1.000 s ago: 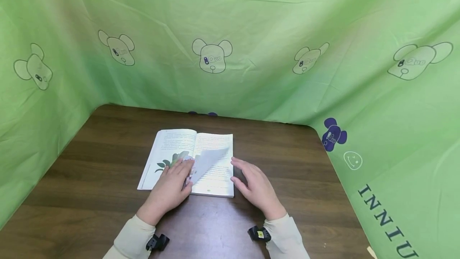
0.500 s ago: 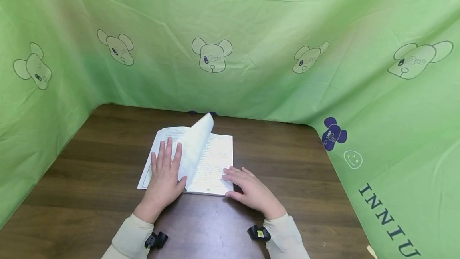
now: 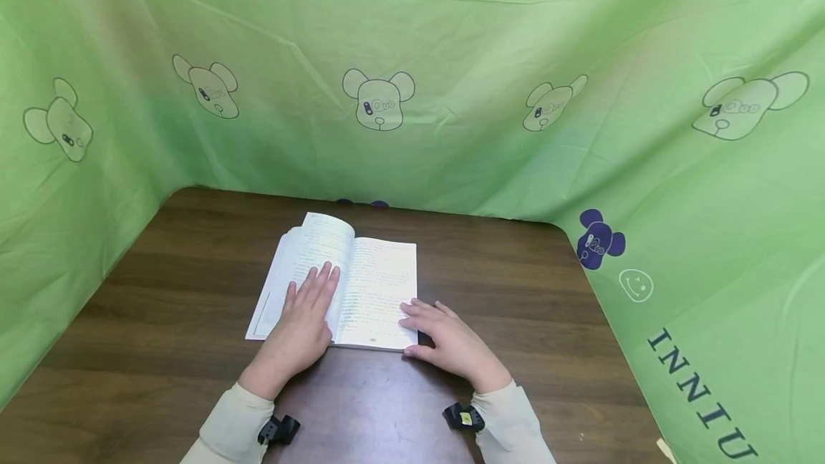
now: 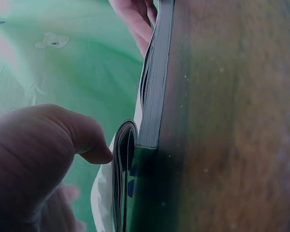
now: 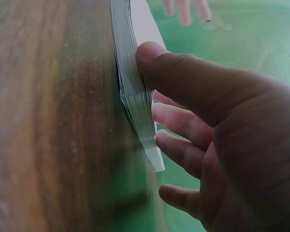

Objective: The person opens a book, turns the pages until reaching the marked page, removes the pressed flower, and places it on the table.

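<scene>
One thick paperback book with white printed pages [image 3: 380, 278] lies open on a dark brown wood-grain table [image 3: 515, 299]. On its left half, one leaf curves above the pages beneath, its top projecting past the far edge of that half.

Left hand [image 3: 295, 339]: laid over the book's left half, fingers extended toward its far edge, grasping nothing. The left wrist view shows the thumb at the bend of the pages near the spine; pressure cannot be determined.

Right hand [image 3: 454, 349]: at the book's right edge, fingers loose and slightly bent, not clenched. Fingertips overlap the right page's outer margin; the thumb meets the page block at the near right corner. One finger stands off, outside the book.

Both cream sleeves [image 3: 236, 424] are nearer the wearer than the book. Green printed cloth [image 3: 464, 27] hangs beyond the book and on both sides.
</scene>
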A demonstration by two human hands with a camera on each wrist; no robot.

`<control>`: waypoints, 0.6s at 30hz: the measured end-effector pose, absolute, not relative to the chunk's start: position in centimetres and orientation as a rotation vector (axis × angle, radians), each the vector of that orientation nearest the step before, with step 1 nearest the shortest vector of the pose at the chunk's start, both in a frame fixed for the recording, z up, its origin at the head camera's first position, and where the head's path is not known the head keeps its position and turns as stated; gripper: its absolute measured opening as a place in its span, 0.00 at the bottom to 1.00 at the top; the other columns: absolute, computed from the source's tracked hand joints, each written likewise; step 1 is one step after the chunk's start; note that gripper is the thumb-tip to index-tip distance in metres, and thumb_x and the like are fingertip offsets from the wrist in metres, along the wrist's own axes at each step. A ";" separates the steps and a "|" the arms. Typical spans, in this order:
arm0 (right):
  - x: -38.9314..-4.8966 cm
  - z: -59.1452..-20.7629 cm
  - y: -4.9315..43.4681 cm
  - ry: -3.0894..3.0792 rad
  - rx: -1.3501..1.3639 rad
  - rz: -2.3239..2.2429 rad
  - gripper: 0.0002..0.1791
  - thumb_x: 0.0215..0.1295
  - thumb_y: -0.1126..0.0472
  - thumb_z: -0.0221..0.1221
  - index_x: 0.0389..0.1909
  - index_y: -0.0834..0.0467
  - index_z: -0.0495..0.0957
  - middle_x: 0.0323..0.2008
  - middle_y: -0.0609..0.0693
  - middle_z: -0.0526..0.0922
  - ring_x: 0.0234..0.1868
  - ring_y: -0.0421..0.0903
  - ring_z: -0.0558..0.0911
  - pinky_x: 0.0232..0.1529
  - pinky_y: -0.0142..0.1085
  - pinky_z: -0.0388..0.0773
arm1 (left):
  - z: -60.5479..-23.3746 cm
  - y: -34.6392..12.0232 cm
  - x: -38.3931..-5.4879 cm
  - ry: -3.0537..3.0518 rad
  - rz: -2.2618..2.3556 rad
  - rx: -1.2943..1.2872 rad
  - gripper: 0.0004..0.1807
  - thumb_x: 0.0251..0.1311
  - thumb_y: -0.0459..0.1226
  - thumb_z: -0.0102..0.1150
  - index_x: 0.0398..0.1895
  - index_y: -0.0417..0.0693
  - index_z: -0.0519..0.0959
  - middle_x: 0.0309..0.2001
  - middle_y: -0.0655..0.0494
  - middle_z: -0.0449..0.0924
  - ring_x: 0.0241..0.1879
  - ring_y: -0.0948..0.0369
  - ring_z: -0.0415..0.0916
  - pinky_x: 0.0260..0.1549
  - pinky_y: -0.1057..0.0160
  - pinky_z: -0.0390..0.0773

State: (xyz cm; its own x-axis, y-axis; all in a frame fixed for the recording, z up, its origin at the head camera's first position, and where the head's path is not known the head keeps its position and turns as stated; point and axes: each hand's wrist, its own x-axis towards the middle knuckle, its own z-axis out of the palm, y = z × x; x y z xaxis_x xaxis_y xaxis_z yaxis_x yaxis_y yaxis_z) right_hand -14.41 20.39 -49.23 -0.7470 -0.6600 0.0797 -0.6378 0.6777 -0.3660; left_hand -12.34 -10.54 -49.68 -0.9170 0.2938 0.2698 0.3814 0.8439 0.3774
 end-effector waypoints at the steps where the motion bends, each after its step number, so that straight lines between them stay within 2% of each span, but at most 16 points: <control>1: -14.4 -49.3 20.4 2.826 -1.091 -0.577 0.27 0.66 0.45 0.67 0.62 0.54 0.81 0.73 0.47 0.72 0.77 0.49 0.66 0.76 0.60 0.56 | -49.7 -10.5 -12.3 -2.829 -0.654 -0.520 0.48 0.58 0.26 0.55 0.83 0.44 0.50 0.82 0.46 0.49 0.80 0.42 0.47 0.72 0.29 0.50; 7: -14.5 -49.3 20.3 2.829 -1.091 -0.569 0.26 0.66 0.46 0.67 0.61 0.54 0.82 0.73 0.47 0.72 0.77 0.49 0.67 0.76 0.59 0.57 | -49.8 -10.5 -12.2 -2.913 -0.680 -0.465 0.42 0.60 0.27 0.51 0.81 0.44 0.56 0.79 0.41 0.58 0.78 0.41 0.54 0.70 0.30 0.57; 14: -14.4 -49.2 20.3 2.826 -1.089 -0.579 0.25 0.67 0.47 0.67 0.61 0.54 0.82 0.73 0.48 0.72 0.77 0.49 0.67 0.76 0.59 0.57 | -49.5 -10.6 -12.2 -3.010 -0.670 -0.406 0.34 0.62 0.31 0.51 0.75 0.39 0.66 0.78 0.40 0.59 0.78 0.41 0.53 0.70 0.31 0.57; 18: -14.4 -49.3 20.3 2.821 -1.089 -0.583 0.25 0.67 0.47 0.66 0.61 0.55 0.82 0.73 0.48 0.71 0.77 0.49 0.66 0.76 0.59 0.57 | -49.6 -10.7 -12.2 -3.021 -0.688 -0.387 0.30 0.67 0.35 0.50 0.73 0.38 0.69 0.78 0.40 0.60 0.78 0.41 0.54 0.70 0.31 0.57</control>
State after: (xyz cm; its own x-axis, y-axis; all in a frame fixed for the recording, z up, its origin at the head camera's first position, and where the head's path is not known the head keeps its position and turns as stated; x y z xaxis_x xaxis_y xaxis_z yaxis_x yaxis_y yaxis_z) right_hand -14.43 20.27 -49.26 -0.7482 -0.6590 0.0769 -0.6356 0.6785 -0.3683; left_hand -12.17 -10.73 -49.57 -0.9691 0.2355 0.0734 0.2441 0.8722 0.4239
